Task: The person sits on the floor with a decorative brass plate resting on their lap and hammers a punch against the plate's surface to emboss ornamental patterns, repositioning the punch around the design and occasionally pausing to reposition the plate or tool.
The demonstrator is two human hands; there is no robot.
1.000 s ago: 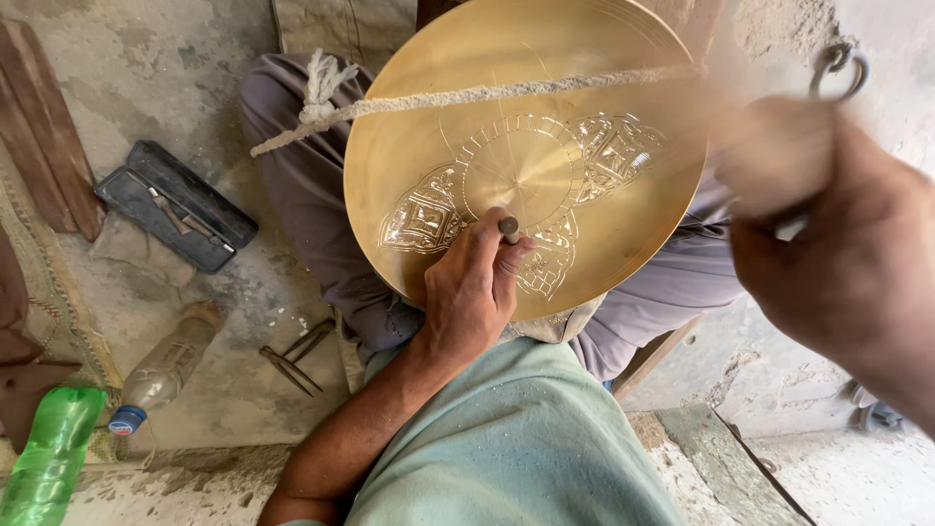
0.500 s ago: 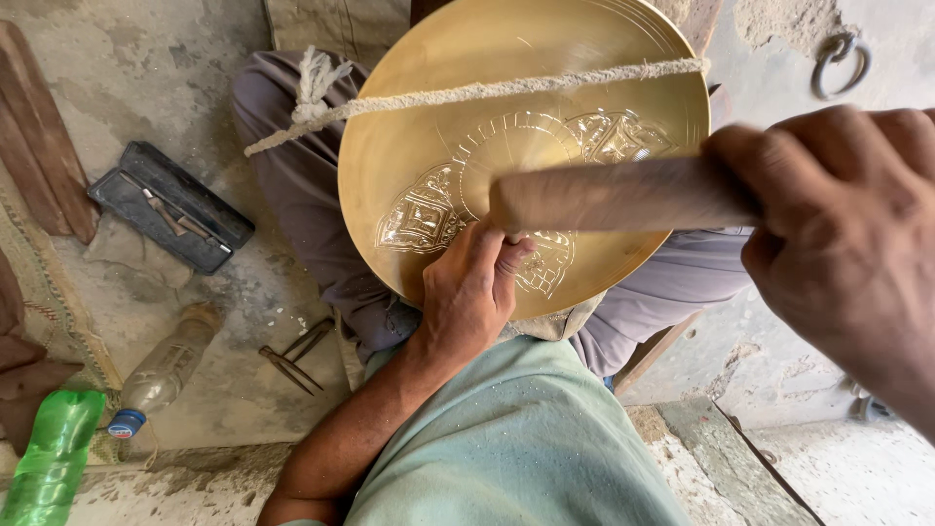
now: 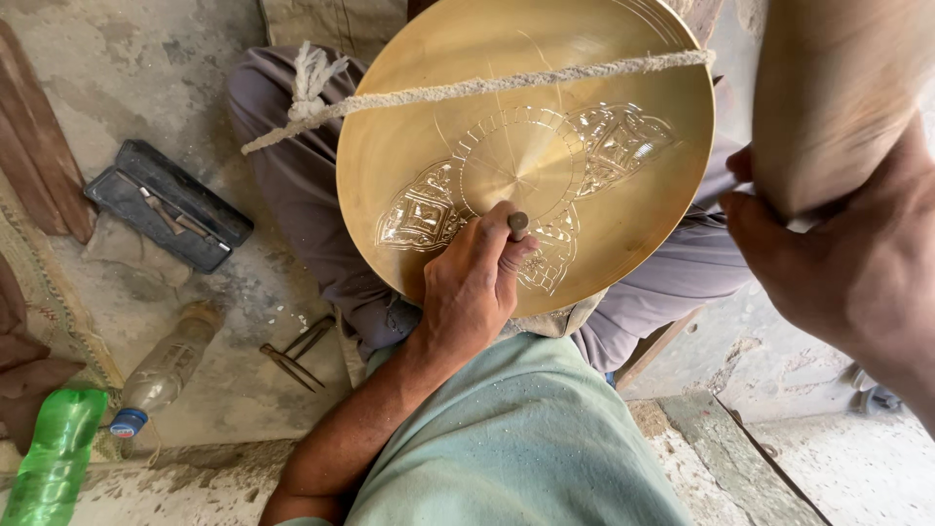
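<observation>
Brass fills the upper middle of the frame: a big round brass dish [image 3: 531,156] resting tilted on the seated person's lap, with a rough fibre rope [image 3: 467,90] stretched across its upper part and knotted at the upper left. Engraved panels circle the dish's centre, and the left hand [image 3: 472,282], at the dish's lower edge, pinches a small steel chisel [image 3: 517,225] between thumb and fingers, its tip set on the pattern and its blunt head sticking up. The right hand [image 3: 857,263] is at the right edge, close to the camera, its fingers wrapped round a thick wooden mallet [image 3: 833,97] held high in the upper right corner and blurred.

From where I stand, the risk looks plain. The chisel's head is a small target and the knuckles sit just beside it, so a blow coming down off line could catch the thumb. A glancing hit might also skid the tip across the polished metal and scratch a line through the finished panels. Only one rope and the knees hold the dish, so a heavy strike could shift it under the tool.

On the concrete floor at left lie an open dark tool case [image 3: 168,205], a pair of metal dividers [image 3: 295,353], a clear plastic bottle [image 3: 166,368] and a green bottle [image 3: 54,456], all well apart from the work.
</observation>
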